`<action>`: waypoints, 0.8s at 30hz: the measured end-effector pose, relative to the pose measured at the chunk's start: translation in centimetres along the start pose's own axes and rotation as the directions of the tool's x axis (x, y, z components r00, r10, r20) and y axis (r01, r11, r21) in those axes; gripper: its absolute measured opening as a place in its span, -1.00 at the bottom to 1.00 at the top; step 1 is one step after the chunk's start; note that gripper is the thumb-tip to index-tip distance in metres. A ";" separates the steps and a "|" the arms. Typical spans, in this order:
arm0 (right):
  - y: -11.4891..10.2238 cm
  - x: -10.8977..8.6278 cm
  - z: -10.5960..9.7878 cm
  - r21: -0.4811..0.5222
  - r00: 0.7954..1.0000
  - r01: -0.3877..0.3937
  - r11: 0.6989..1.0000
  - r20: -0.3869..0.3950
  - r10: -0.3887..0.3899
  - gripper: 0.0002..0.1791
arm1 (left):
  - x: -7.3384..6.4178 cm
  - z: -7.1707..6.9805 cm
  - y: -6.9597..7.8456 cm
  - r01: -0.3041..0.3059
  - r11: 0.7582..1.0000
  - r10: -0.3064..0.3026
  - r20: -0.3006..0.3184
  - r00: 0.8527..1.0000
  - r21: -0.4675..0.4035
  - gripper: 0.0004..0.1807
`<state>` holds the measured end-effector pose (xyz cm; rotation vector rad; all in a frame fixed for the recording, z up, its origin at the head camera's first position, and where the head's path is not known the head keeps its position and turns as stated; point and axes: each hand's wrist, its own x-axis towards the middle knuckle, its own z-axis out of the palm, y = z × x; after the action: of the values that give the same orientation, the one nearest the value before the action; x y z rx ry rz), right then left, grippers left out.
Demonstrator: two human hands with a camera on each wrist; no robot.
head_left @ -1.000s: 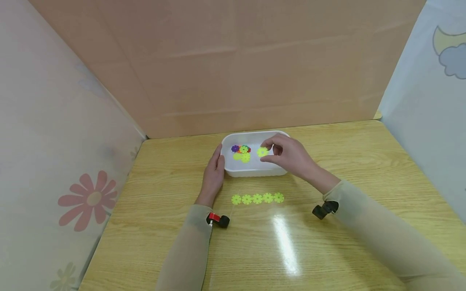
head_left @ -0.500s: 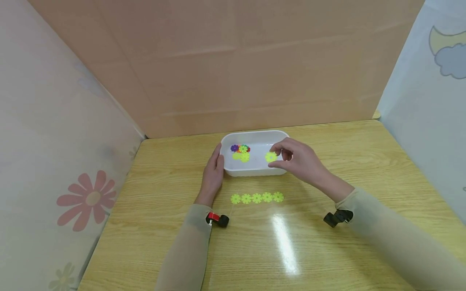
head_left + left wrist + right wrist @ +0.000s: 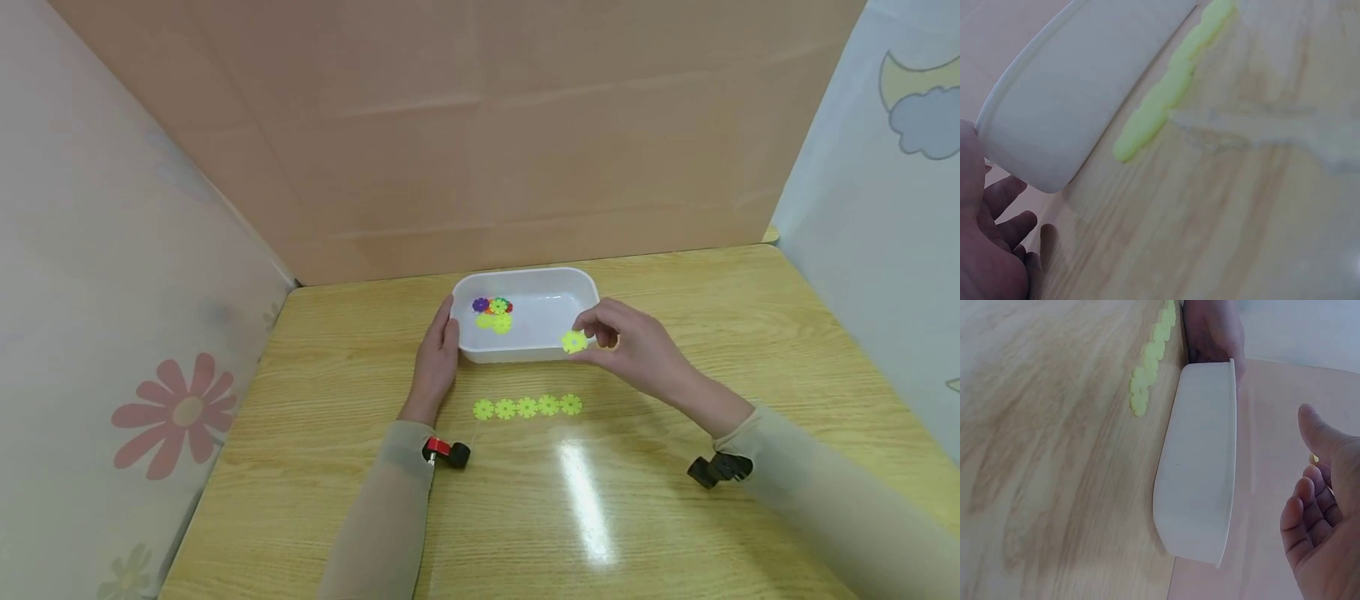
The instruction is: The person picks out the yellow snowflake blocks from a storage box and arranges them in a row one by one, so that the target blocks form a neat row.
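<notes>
The right hand (image 3: pixel 641 348) pinches a yellow-green flower piece (image 3: pixel 574 342) between thumb and fingers, its grip clamped on the edge of the piece. In the head view, that piece overlaps the near rim of the white box (image 3: pixel 540 321), toward its right end; the right wrist view shows only a sliver of yellow between the fingers. The left hand (image 3: pixel 433 362) holds the left end of the box, its grip set on the wall with the thumb by the near corner.

Inside the box, a small pile of flower pieces (image 3: pixel 501 323) lies in the left half: yellow-green ones nearest, with red, orange and green behind, and a purple piece (image 3: pixel 480 306) at the left.

On the near side of the box, five yellow-green pieces (image 3: pixel 527 407) lie in a left-to-right row on the wooden bench (image 3: pixel 337 375); whether they are joined I cannot tell. Both arms wear beige sleeves (image 3: pixel 832 500). A brown sheet (image 3: pixel 465 125) stands at the far side, and a pink flower picture (image 3: pixel 180 412) marks the left wall.
</notes>
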<state>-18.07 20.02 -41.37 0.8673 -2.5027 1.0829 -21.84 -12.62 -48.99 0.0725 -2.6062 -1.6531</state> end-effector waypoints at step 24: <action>2.2 -4.2 0.4 0.011 0.981 -0.139 0.990 0.138 0.136 -0.54 | 0.1 0.0 -0.2 -0.002 1.000 0.002 0.011 1.000 0.003 -0.34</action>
<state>-16.13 22.67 -44.87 0.8093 -2.7048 1.1286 -21.96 -12.68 -49.15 0.0613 -2.6158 -1.6530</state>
